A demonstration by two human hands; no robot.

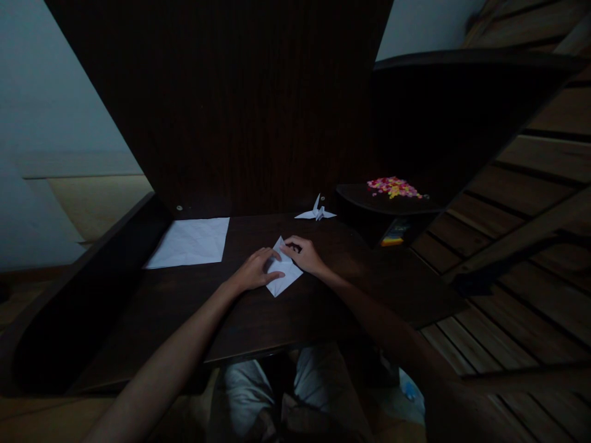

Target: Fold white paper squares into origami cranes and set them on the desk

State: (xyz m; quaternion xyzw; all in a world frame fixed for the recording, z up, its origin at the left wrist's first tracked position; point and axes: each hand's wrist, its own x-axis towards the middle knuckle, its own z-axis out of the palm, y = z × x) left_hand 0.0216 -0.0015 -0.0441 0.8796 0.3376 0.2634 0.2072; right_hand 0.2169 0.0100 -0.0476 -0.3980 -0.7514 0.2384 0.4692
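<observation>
Folded paper: the white piece (289,271) lies on the dark table (295,323), about midway between its back and front edges, one pointed corner toward the back edge and another toward the front.
Left hand: the hand (255,269) rests on the paper's left side, thumb and fingers spread well apart; the thumb lies across the lower part, the fingers reach the upper left edge, and the paper is steadied rather than gripped.
Right hand: the hand (302,254) is at the paper's upper right, near the far point, fingers bent and thumb close to the forefinger; whether they pinch the paper, I cannot tell.
Paper crane: a white folded bird (317,213) stands at the table's back edge, wings out to both sides, beyond the right hand.
Flat sheet: a larger white sheet (189,243) lies near the table's back left corner, well apart from the left hand.
Corner shelf: a dark rounded shelf (369,203) stands by the table's back right corner.
Small bits: a pink, red and yellow heap (394,186) lies on that shelf.
</observation>
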